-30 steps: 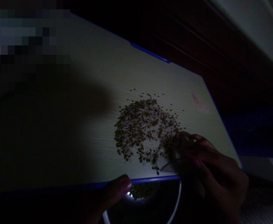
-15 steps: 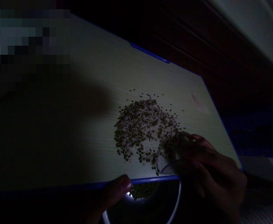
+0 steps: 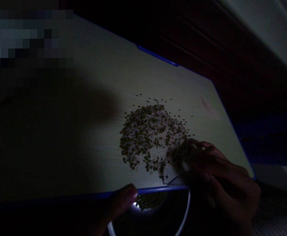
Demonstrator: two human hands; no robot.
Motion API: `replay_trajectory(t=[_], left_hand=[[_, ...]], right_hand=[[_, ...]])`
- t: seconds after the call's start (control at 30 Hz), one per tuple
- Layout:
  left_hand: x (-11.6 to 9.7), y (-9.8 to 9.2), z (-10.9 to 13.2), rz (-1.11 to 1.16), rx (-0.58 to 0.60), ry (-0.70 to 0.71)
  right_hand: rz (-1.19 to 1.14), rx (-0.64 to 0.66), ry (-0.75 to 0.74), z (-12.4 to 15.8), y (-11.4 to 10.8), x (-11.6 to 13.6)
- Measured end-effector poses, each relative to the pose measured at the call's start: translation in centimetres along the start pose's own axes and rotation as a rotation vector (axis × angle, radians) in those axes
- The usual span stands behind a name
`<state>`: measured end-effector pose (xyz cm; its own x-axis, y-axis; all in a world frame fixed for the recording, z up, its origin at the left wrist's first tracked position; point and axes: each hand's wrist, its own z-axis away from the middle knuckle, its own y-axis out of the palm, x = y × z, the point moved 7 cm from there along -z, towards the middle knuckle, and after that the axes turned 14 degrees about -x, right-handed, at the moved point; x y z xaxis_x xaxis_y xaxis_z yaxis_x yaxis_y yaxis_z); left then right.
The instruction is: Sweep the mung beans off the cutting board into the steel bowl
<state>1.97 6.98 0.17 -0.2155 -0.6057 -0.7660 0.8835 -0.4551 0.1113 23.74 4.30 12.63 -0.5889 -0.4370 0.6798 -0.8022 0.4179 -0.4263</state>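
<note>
Head view, dim light: pile of green mung beans mixed with white rice grains (image 3: 153, 136) spread on a pale blue-edged table (image 3: 158, 82). Right hand (image 3: 222, 180) at the pile's near right edge, fingers curled around a clear plastic piece (image 3: 176, 172). Left hand (image 3: 120, 200), thumb pressed on the rim of a metal bowl (image 3: 182, 209) below the table edge, sorted beans (image 3: 152, 200) inside.

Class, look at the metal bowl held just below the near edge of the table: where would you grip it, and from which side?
Grip the bowl by its thin rim on the left, coming from below and to the left, as the left hand does. The table edge covers its far side, and the right hand crowds the right.
</note>
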Motion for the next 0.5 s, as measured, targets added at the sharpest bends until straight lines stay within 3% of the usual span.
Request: replay_trajectory(t=[0.1, 0.23, 0.5], left_hand=[[-0.2, 0.1, 0.2, -0.024, 0.021, -0.052], [0.5, 0.6, -0.6, -0.068, 0.035, -0.067], [6.4, 1.4, -3.2, -0.114, 0.014, -0.059]], right_hand=[[0.023, -0.093, 0.051, 0.2, -0.5, -0.4], [0.068, -0.027, 0.035, 0.2, -0.1, -0.4], [0.086, -0.016, 0.007, 0.3, -0.2, -0.2]])
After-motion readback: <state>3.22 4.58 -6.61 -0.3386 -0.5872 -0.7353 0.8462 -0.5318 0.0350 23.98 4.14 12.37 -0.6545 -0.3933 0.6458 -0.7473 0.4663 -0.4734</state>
